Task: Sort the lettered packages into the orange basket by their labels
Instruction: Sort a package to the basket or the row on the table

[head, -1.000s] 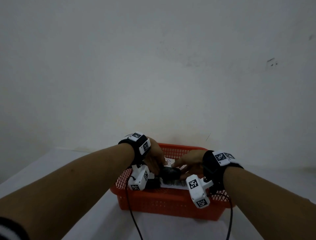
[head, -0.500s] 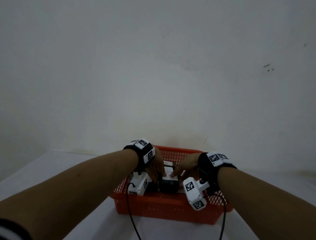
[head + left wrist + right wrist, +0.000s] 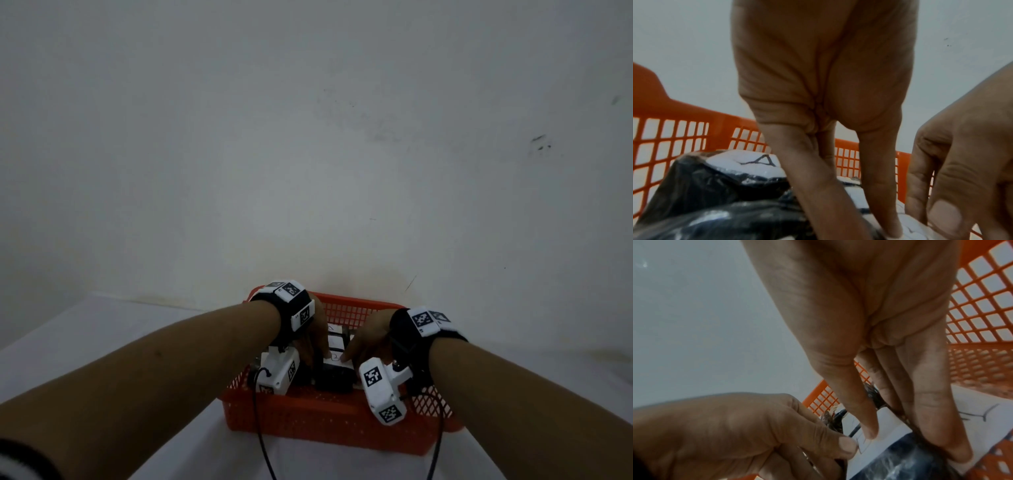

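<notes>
While in basket (image 3: 349, 310) — hands' (image 3: 317, 337) grip on package (image 3: 334, 375)

Person, two bare forearms. Left wrist: black strap (image 3: 297, 310) carrying white square tiles printed with black-and-white fiducial markers, one on top and one on the inner side. Beneath it, a white box-shaped camera housing (image 3: 278, 371) with fiducial markers on its faces; a thin black cable (image 3: 257, 425) loops out of it and runs down toward the wearer. Right wrist: matching black strap (image 3: 409, 337) with two white marker tiles on top. Below it, a white camera housing (image 3: 382, 390) with two markers, and a black cable (image 3: 439, 431) curving down. Left upper arm: dark sleeve edge with a white band (image 3: 15, 462).
</notes>
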{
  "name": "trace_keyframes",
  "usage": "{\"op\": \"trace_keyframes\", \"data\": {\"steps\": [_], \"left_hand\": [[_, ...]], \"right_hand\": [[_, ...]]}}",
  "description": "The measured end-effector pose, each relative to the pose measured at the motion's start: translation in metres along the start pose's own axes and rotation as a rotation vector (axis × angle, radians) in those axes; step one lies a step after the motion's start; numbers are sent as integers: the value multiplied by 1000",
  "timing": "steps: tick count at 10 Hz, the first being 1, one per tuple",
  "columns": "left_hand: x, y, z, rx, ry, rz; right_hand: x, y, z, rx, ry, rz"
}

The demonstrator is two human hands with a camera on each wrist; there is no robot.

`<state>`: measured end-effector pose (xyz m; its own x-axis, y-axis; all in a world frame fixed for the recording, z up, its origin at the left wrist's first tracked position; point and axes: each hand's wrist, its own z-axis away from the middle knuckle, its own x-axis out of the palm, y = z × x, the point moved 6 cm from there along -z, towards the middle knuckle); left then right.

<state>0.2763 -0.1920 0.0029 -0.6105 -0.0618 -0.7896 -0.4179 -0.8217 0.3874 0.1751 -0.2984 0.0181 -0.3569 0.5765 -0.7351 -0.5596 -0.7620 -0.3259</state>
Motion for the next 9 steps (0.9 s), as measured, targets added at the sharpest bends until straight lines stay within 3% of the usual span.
{"op": "trace_keyframes", "data": {"steps": [1,2,4,5,7,9], "left_hand": [[-12,0,-2,-41,-28,-42],[-34,15,17,-14,151,20],[-62,62,79,257,468,-20],[-47,86,123,350,560,-112],[26,112,189,436,560,-153],[124,113,228,576,388,-126]], "right_hand": [[-6,-1,11,-9,68,-35],[-23,-1,22,-93,238,-42],[-55,17,95,-307,591,64],[-50,42,137,-371,644,74],[3,97,208,-411,656,68],[72,147,235,-419,575,119]]}}
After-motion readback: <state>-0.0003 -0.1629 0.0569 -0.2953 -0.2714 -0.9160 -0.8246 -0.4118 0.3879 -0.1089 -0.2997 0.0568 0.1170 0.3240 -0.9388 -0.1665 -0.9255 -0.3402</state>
